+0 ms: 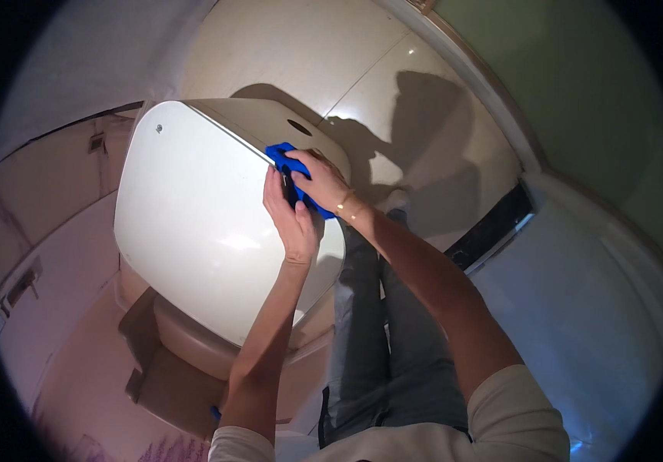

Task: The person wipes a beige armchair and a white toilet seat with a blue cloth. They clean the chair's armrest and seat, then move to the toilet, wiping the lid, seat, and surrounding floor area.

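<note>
A blue cloth (322, 211) lies over the right edge of a white cabinet-like piece of furniture (198, 202) with rounded corners. My right hand (321, 178) grips the cloth, pressing it against the side near that edge; a thin gold-coloured bracelet is on the wrist. My left hand (288, 216) rests on the broad white surface beside the cloth, its fingers stretched along the edge. Whether its fingertips touch the cloth cannot be told. The narrower side of the furniture has a dark oval hole (299, 127), and a small metal fitting (159, 128) sits near the broad surface's upper corner.
Below the furniture stands a brown padded chair (187, 369), with a small blue item beside my left forearm. Light floor tiles (285, 40) bear dark shadows. A dark strip-shaped object (490, 231) lies at the right, and a pale curved border (481, 75) runs along the floor.
</note>
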The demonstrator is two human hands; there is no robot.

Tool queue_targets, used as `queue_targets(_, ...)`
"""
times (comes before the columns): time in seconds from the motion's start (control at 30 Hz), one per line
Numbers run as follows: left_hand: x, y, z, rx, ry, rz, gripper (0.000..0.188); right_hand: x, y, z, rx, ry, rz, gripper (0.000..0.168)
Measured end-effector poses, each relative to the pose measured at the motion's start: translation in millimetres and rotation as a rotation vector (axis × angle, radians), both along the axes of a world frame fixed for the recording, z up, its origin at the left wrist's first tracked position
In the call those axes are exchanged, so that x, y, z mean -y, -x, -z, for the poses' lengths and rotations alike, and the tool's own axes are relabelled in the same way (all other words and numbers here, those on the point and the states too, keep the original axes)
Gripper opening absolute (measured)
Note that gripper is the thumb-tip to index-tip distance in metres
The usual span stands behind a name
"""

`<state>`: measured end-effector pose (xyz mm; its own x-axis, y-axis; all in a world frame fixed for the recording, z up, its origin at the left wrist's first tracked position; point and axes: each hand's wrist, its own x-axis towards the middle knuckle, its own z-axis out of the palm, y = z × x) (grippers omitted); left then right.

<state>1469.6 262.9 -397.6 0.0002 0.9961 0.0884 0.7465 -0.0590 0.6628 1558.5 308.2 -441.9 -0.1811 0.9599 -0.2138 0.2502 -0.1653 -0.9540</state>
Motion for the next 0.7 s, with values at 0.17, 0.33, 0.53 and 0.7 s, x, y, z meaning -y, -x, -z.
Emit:
queue_targets(0.17,-60.2,55.4,2.9,-0.331,-0.105,-0.067,0.047,-0.9,-13.0,-3.2,0.057,0.025,-0.032,0.033)
queue_targets(0.33,-86.2,71.3,17.9,-0.473,-0.056,-0.212,0.048,-37.7,20.1,-13.1,0.171,-0.034,-0.050,0.031)
queue_targets(0.53,-89.5,67.7,13.9,-0.414,0.012,-0.211,0.051,-115.6,78.7,-17.9,0.230,-0.002,-0.037,0.028)
queue_targets(0.7,-89.5,74.3,5.1,-0.423,0.053,-0.208,0.053,-101.8,78.5,-21.8,0.193,-0.066,-0.010,0.029)
